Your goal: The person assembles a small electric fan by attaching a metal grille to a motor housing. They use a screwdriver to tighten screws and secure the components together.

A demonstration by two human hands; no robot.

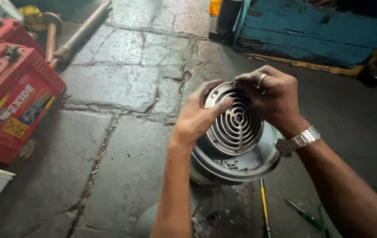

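A round metal grille point(236, 121) with curved slots is held tilted over a shiny steel bowl point(241, 165) that stands on the stone floor. My left hand point(196, 118) grips the grille's left rim, thumb pressed on its face. My right hand point(271, 94), with a ring and a metal wristwatch, pinches the grille's upper right edge. Several small screws point(230, 165) lie inside the bowl under the grille.
Two red vehicle batteries point(12, 94) stand at the left, with metal shafts point(78, 33) behind them. A worn blue wooden board point(312, 31) lies at the top right. A yellow-handled screwdriver point(264, 207) and a green-handled one point(305, 215) rest on the floor near me.
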